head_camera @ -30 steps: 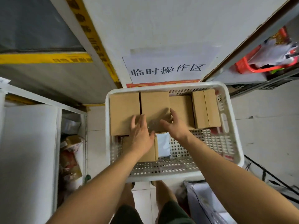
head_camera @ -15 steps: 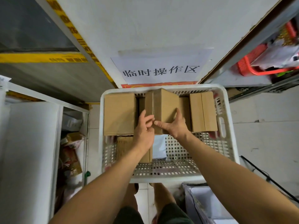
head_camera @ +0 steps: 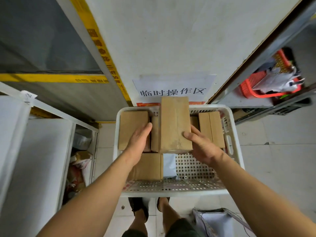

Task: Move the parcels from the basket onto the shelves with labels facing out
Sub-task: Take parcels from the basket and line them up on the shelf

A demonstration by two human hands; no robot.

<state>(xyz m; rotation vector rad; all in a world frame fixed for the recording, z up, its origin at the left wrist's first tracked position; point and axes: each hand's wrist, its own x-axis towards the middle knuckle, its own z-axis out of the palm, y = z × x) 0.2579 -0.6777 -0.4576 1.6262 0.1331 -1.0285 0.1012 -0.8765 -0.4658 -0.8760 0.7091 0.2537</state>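
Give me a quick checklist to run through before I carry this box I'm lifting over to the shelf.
1. Grip: the tall brown cardboard box is held between the left hand and the right hand: ok.
2. Box clear of the white perforated plastic basket: cannot tell; its top stands above the far rim, its bottom edge is still over the basket.
3. Shipping label found: not ok; only plain cardboard and tape show.
4. Neighbouring flat brown box undisturbed: ok, it lies flat.
5. Grey-white poly mailer out of the way: ok, it rests on the basket floor.
6. Shelf space free: cannot tell.
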